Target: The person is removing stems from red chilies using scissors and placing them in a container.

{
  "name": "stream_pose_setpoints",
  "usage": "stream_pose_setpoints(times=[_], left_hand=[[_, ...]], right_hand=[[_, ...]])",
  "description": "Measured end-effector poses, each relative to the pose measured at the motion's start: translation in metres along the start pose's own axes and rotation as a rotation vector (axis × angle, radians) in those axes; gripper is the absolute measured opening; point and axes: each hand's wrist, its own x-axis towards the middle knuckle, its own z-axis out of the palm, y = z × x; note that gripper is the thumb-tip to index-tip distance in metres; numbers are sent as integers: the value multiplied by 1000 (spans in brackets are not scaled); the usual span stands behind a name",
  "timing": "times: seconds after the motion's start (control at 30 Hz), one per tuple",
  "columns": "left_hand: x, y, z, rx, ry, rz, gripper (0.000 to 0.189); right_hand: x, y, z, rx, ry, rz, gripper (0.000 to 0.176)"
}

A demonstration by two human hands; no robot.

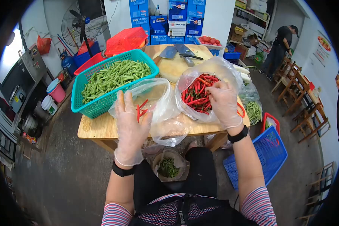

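Observation:
My left hand (132, 124), in a clear plastic glove, is open with its fingers stretched up. It is beside a clear plastic bag (165, 100) lying open, where a few red chili peppers (141, 109) show near the thumb. My right hand (224, 101), gloved too, is closed in a pinch at the pile of red chilies (196, 94), apparently on a chili; the fingertips partly hide it. That pile fills a second clear bag (233, 75) with its rim spread wide. Cut green beans (115, 79) fill a teal basket (101, 107) behind my left hand.
A cleaver (168, 52) and a black-handled knife (192, 56) lie on a round cutting board (167, 69). Below the table are a bin (157, 162) with green scraps and a blue crate (269, 150). A person (280, 49) stands back right near wooden chairs.

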Motion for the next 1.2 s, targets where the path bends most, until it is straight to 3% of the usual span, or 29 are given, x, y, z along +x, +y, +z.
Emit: stream_pose_setpoints(times=[0.07,0.2,0.3,0.37,0.4,0.5,0.53,0.57,0.63,0.67,0.8,0.87,0.97,1.03,1.1,1.17,1.2], left_hand=[[-10,12,-4,-96,-12,20,66],[-45,36,-8,-371,-86,1,59],[-65,54,-13,-480,-110,-23,52],[-74,61,-14,-669,-206,-99,53],[-78,63,-13,-678,-203,-98,51],[-88,67,-5,-865,-333,-150,51],[-91,75,-2,-927,-275,-166,35],[-93,74,-4,-922,-280,-185,35],[-97,73,-8,-949,-646,-413,17],[-105,72,1,-945,-508,-344,12],[-108,68,0,-927,-511,-277,15],[-109,67,1,-879,-483,-215,16],[-117,54,9,-1040,-523,-363,17],[-121,49,10,-1081,-577,-394,19],[-120,50,8,-1316,-741,-700,18],[-119,51,6,-1373,-719,-710,17],[-119,51,6,-1423,-702,-729,16]], right_hand=[[3,6,7,-115,-120,-96,6],[8,10,-4,-11,-199,-100,8],[7,-6,-28,233,-52,-25,6],[-6,-36,-44,925,57,556,4],[-12,-49,-54,1157,48,602,7],[-55,-79,-53,1427,-163,869,6],[-66,-90,-49,1497,-189,899,7],[-76,-99,-45,1568,-215,934,9],[-89,-112,-38,1598,-215,940,10],[-94,-116,-35,1622,-198,929,11],[-105,-115,-30,1592,-224,947,12],[-109,-106,-23,2030,-274,1084,13],[-93,-104,-38,2012,-241,1113,12],[-86,-100,-42,1863,-221,1021,9],[-69,-96,-48,1487,-79,1057,7],[-65,-74,-37,1418,1,978,8],[-61,-62,-30,1055,30,799,9]])
